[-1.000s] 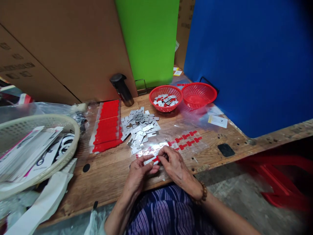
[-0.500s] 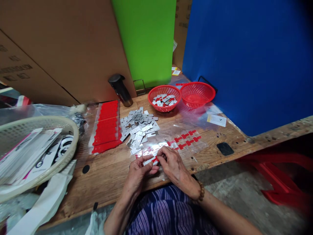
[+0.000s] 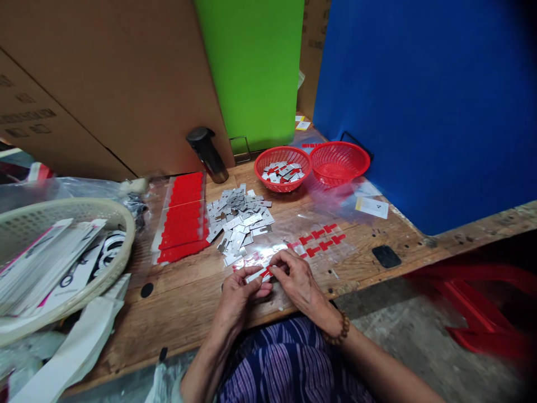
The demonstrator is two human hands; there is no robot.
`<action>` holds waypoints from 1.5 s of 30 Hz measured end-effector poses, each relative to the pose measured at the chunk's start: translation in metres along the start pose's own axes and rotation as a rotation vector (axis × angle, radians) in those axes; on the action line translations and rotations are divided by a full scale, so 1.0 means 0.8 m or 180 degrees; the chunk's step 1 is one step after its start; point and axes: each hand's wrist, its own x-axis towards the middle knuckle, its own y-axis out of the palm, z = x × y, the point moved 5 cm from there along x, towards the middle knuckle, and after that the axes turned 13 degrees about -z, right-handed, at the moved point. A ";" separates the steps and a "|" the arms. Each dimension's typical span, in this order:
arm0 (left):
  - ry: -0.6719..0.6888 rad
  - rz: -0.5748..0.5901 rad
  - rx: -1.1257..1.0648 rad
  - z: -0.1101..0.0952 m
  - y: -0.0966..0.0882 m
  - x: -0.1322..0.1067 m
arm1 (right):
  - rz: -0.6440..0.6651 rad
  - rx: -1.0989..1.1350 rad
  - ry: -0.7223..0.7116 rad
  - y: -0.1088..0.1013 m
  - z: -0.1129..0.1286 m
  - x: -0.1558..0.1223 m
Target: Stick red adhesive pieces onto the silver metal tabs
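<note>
My left hand [image 3: 240, 292] pinches a small flat metal plate [image 3: 254, 276] between thumb and fingers, near the table's front edge. A red sticker [image 3: 265, 273] lies across the plate's right end. My right hand [image 3: 296, 282] is closed over that end, its thumb and forefinger at the sticker; its fingertips partly hide it. Just beyond my hands lies a clear sheet with rows of red T-shaped stickers [image 3: 325, 244]. A loose pile of metal plates [image 3: 241, 215] sits behind my left hand. Left of the pile is a stack of red sticker sheets [image 3: 181, 224].
Plates with red stickers fill part of a red basket [image 3: 282, 187]; a second red basket [image 3: 339, 179] stands beside it. A dark flask [image 3: 208, 157] stands behind the pile. A large cream basket [image 3: 126, 246] of printed cards is at left. Blue board [image 3: 419, 112] borders the right.
Both hands stay almost in place, still on the plate. The right fingers shift very slightly at the red sticker; the rest of the table looks the same.
</note>
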 end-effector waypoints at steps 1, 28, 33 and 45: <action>0.0014 0.0000 -0.0009 -0.001 0.000 0.000 | 0.0004 0.0066 0.0061 0.001 -0.001 0.001; -0.0048 0.0161 -0.0122 0.002 -0.009 -0.006 | 0.1668 0.1031 0.1237 0.024 -0.008 0.003; 0.0156 0.0180 -0.0056 0.004 -0.017 0.002 | 0.2055 0.0798 0.1268 0.025 -0.019 0.020; 0.0422 -0.0136 -0.0362 0.011 -0.039 0.015 | -0.0350 0.1614 0.0730 -0.008 0.031 0.183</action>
